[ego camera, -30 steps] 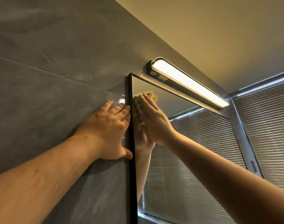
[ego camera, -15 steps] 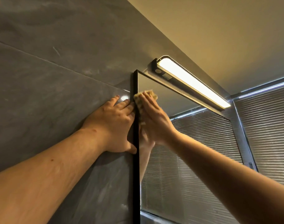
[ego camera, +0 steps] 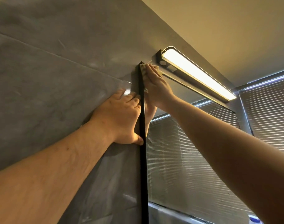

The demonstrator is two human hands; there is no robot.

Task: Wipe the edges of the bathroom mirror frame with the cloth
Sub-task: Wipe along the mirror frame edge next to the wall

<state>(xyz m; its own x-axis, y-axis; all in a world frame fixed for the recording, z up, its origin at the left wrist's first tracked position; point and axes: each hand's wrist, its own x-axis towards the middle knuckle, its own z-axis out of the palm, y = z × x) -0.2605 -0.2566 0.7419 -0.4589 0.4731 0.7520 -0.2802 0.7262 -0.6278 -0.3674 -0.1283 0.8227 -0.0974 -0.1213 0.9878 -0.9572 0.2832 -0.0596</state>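
Reaching up from below, both arms meet at the black mirror frame (ego camera: 142,120), which runs as a thin vertical bar up the wall. The left hand (ego camera: 120,117) lies flat on the grey tiles (ego camera: 49,94) just beside the frame, fingers straight and close together, the thumb tip touching the bar lower down; it holds nothing. On the other side of the frame, the right hand (ego camera: 155,88) presses with straight fingers on the cloth (ego camera: 143,69), which sits at the upper corner of the frame, partly on the glass. Only a small pale part of the cloth shows under the fingertips. I judge it soft and light, so it will fold around the narrow edge easily but can slip from flat fingers; pinching it over the bar would hold better. Above the frame, the lamp (ego camera: 196,73) is lit.
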